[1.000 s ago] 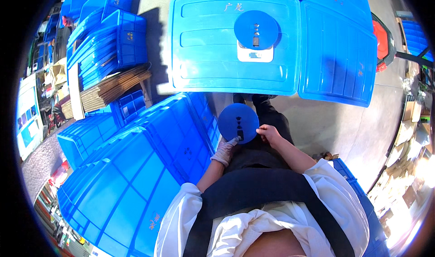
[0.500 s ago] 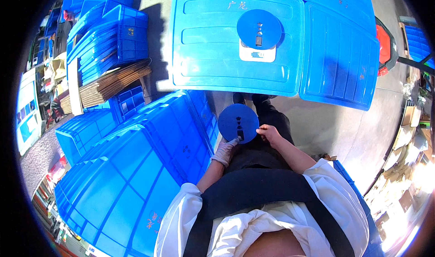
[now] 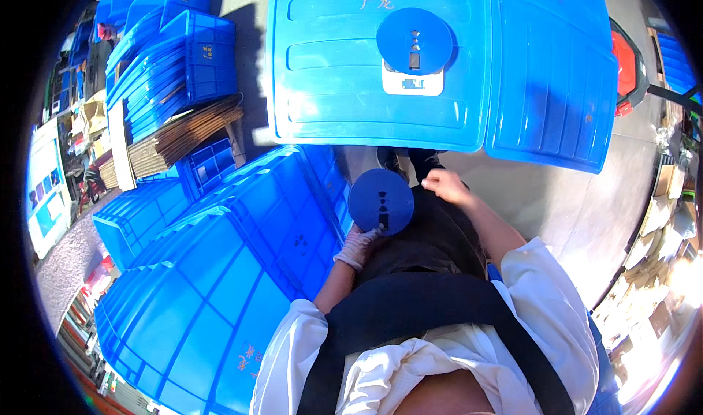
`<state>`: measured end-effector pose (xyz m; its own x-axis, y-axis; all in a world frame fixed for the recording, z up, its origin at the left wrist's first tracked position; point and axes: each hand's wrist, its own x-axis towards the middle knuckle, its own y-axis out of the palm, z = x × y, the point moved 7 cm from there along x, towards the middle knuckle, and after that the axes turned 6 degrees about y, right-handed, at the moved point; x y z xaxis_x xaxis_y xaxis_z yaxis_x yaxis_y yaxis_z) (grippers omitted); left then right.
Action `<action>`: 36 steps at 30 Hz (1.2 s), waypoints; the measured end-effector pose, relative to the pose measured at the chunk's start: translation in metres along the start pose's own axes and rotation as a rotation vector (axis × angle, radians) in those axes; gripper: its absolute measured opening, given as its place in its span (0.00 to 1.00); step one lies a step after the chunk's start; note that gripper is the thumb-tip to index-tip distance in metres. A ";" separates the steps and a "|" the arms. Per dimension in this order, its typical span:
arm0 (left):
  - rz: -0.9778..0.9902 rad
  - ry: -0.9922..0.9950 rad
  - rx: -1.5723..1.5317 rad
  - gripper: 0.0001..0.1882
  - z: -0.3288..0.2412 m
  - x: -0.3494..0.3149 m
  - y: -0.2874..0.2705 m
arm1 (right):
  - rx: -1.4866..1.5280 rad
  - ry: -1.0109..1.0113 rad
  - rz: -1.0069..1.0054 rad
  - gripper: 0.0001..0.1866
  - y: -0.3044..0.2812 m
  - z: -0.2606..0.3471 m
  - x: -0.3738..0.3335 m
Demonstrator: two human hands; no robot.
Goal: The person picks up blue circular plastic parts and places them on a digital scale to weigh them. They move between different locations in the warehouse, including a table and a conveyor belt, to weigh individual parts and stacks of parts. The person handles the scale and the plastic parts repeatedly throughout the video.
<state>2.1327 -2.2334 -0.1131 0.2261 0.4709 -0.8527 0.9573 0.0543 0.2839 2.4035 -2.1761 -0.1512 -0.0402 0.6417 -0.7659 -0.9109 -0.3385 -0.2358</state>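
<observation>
My left hand (image 3: 356, 247), in a pale glove, grips a round blue disc (image 3: 370, 195) by its near edge, with the thumb on its upper face. Dark cut-outs run in a line down this disc, the lowest a rectangle beside my thumb. Bare and curled, my right hand (image 3: 448, 187) is off to the disc's right, apart from it, fingertips pinched together. Anything small between those fingers is too hidden to make out. Farther off, a similar blue disc (image 3: 432, 38) rests on a small white scale (image 3: 395, 86) with a lit display.
Beneath the scale is a blue lidded surface (image 3: 329, 115), with another blue lid (image 3: 549, 122) adjoining it on the right. Large blue crates (image 3: 190, 268) stand close on my left. Beyond them are stacked blue bins (image 3: 209, 56) and flattened cardboard (image 3: 176, 137). A red object (image 3: 624, 60) is at far right.
My right hand has let go of the disc's right edge and moved up and to the right. The left hand still holds the disc, now slightly farther left.
</observation>
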 end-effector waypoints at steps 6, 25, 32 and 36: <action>-0.023 -0.038 0.051 0.30 0.017 0.004 -0.012 | 0.249 -0.073 -0.291 0.13 -0.095 0.031 0.044; -0.167 0.289 0.097 0.22 -0.095 -0.001 0.046 | 0.909 0.128 -0.702 0.09 -0.204 0.063 0.174; -0.049 0.438 -0.197 0.21 -0.173 0.068 0.096 | 1.386 0.026 -0.485 0.12 -0.193 0.016 0.119; 0.091 0.462 -0.147 0.21 -0.221 0.120 0.151 | 1.612 0.008 -0.524 0.05 -0.170 -0.065 0.024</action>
<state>2.2646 -1.9743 -0.0760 0.1725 0.8189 -0.5475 0.8944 0.1027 0.4354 2.5838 -2.1474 -0.1684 0.3767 0.4443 -0.8129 -0.2868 0.8903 0.3537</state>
